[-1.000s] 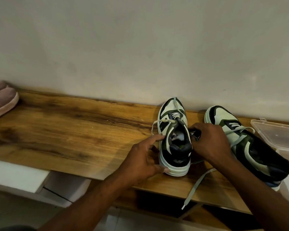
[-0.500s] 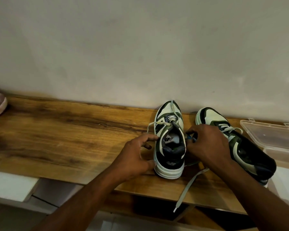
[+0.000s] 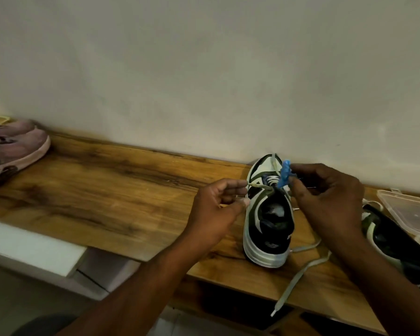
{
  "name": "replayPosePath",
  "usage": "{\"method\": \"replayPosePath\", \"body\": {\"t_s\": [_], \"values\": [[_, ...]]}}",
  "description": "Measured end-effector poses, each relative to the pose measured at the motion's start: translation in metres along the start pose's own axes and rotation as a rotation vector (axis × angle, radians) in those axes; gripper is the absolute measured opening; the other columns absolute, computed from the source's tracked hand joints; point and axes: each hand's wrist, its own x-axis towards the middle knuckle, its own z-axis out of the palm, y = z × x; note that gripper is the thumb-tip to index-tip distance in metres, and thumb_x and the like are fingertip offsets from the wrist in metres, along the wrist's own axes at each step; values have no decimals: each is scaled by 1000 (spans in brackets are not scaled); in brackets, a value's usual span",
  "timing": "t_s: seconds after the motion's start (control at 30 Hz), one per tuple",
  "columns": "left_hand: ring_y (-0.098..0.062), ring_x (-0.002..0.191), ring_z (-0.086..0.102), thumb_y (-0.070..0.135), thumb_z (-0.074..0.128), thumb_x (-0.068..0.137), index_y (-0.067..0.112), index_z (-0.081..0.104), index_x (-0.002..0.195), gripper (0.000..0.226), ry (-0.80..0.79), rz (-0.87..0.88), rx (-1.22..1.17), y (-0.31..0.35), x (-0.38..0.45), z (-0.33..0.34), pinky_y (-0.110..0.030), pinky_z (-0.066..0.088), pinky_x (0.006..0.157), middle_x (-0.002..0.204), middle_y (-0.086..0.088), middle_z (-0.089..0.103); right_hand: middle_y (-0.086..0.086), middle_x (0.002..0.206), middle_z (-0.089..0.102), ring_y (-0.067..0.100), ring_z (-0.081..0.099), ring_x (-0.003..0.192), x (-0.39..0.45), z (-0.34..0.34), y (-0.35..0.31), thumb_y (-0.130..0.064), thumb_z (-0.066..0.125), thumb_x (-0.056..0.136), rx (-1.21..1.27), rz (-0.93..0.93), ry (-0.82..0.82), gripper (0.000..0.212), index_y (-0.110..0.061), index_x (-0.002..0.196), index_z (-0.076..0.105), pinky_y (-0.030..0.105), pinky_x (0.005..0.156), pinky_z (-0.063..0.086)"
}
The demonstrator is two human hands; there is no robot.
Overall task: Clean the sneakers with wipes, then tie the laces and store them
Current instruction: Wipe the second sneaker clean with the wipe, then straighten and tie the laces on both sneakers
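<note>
Pinching now: the left hand [image 3: 214, 209] has a pale lace end [image 3: 254, 184] nipped between thumb and forefinger, just off the left flank of the sneaker [image 3: 268, 214]. Across from it, the right hand [image 3: 330, 202] curls its fingers round a small crumpled blue scrap [image 3: 284, 174], held up right over the laced throat of the shoe; what that scrap is I cannot tell. The sneaker itself stands upright on the wooden shelf [image 3: 107, 190], toe to the wall [image 3: 204, 69], heel toward the camera, white sole, dark collar. Its other lace [image 3: 298, 275] trails loose off the right side, across the boards and over the front edge, tip dangling below.

Moving outward, the second sneaker [image 3: 395, 243] lies just to the right, partly hidden behind the right forearm, angled toward the corner. Beyond it, at the far right, sits a clear plastic box [image 3: 407, 212] lying open, nothing visible inside the part that shows. Way over on the left end of the shelf, well apart from the action, rests a pinkish shoe [image 3: 12, 149], cut off by the frame edge.
</note>
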Motion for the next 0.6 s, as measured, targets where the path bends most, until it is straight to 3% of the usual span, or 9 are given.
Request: {"method": "replayPosePath", "body": {"t_s": [0.1, 0.3, 0.43, 0.6], "values": [[-17, 100, 75, 7, 74, 94, 17, 73, 124, 32, 17, -39, -142, 10, 1, 2, -24, 57, 66, 108, -1, 79, -6, 83, 78, 9, 76, 71, -7, 10, -20, -7, 80, 87, 179, 90, -107, 21, -20, 103, 79, 31, 65, 63], [-18, 93, 77, 6, 69, 97, 13, 75, 120, 25, 109, -96, -350, 36, 5, -6, -23, 56, 63, 107, -5, 80, 5, 89, 80, 24, 78, 78, -19, 36, -56, 5, 71, 90, 491, 190, -227, 20, -7, 105, 78, 27, 71, 62], [-17, 94, 77, 3, 69, 96, 11, 77, 115, 23, 223, -51, -351, 49, 5, -33, -26, 60, 71, 104, -3, 80, 9, 92, 80, 27, 78, 81, -15, 62, -85, 6, 70, 89, 574, 206, -248, 20, -4, 104, 77, 33, 76, 63], [-20, 99, 77, 5, 72, 94, 11, 77, 118, 24, 358, 23, -321, 45, -24, -97, -38, 64, 83, 105, -3, 80, 9, 93, 79, 24, 78, 81, -26, 106, -131, 6, 72, 89, 590, 242, -417, 17, -5, 100, 78, 29, 72, 62]]}}
